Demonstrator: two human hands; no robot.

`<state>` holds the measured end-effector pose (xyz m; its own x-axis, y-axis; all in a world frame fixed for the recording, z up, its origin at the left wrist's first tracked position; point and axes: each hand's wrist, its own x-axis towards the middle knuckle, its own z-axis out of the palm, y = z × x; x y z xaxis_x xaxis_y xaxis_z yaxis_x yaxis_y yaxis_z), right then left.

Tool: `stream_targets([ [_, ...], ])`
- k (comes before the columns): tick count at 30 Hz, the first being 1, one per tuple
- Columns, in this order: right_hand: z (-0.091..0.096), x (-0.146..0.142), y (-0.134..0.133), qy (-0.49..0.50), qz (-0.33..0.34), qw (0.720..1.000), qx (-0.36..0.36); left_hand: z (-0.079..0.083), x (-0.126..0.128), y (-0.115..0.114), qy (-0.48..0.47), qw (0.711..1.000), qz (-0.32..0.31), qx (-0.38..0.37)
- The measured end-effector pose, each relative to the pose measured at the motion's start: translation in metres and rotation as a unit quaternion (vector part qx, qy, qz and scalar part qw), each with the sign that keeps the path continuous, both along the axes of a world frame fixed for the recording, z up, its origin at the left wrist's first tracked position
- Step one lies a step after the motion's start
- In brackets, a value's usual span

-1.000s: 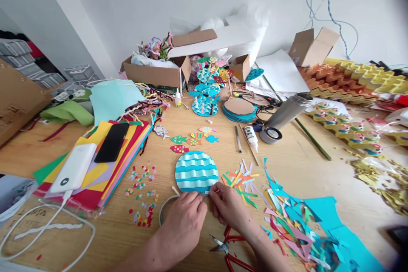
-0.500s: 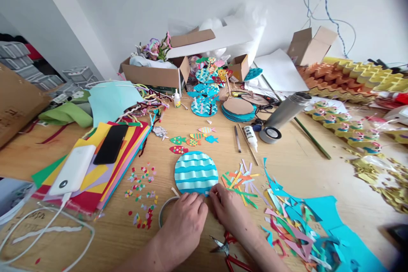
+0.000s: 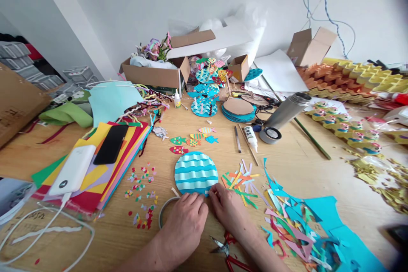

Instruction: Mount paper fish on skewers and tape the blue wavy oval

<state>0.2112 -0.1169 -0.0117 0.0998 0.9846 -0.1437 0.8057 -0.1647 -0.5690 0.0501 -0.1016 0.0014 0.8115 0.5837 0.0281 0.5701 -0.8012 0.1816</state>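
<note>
A round paper disc [image 3: 195, 172] with blue and white wavy stripes lies on the wooden table. My left hand [image 3: 185, 221] rests over a tape roll [image 3: 164, 212], fingers curled, tips at the disc's near edge. My right hand [image 3: 230, 209] is beside it, thumb and forefinger pinched at the disc's lower right rim. What the fingertips hold is too small to make out. Small paper fish [image 3: 191, 140] lie just beyond the disc. Red-handled scissors [image 3: 228, 246] lie under my right wrist.
Stacked coloured sheets [image 3: 105, 165] carry a black phone [image 3: 111, 143] and a white power bank [image 3: 73, 169] at left. Confetti bits [image 3: 142, 189], paper strips [image 3: 242, 178] and turquoise offcuts [image 3: 306, 221] surround the disc. A glue bottle [image 3: 250, 135], steel flask [image 3: 288, 110] and cardboard boxes [image 3: 156, 74] stand behind.
Both hands stay at the disc's near edge; the fingers have shifted only slightly. The view has drifted a little.
</note>
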Motion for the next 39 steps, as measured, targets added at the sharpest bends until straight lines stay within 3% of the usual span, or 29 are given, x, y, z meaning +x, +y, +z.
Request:
stream_targets([
  [10,-0.0018,-0.0017,-0.0029,0.001,-0.002,1.0,-0.002,-0.0045,0.0013,0.0015,-0.039,0.999,-0.007,0.026],
  [39,-0.004,-0.0038,-0.0055,-0.024,0.007,0.999,0.026,-0.0034,0.0045,0.0013,-0.012,1.0,-0.008,0.006],
])
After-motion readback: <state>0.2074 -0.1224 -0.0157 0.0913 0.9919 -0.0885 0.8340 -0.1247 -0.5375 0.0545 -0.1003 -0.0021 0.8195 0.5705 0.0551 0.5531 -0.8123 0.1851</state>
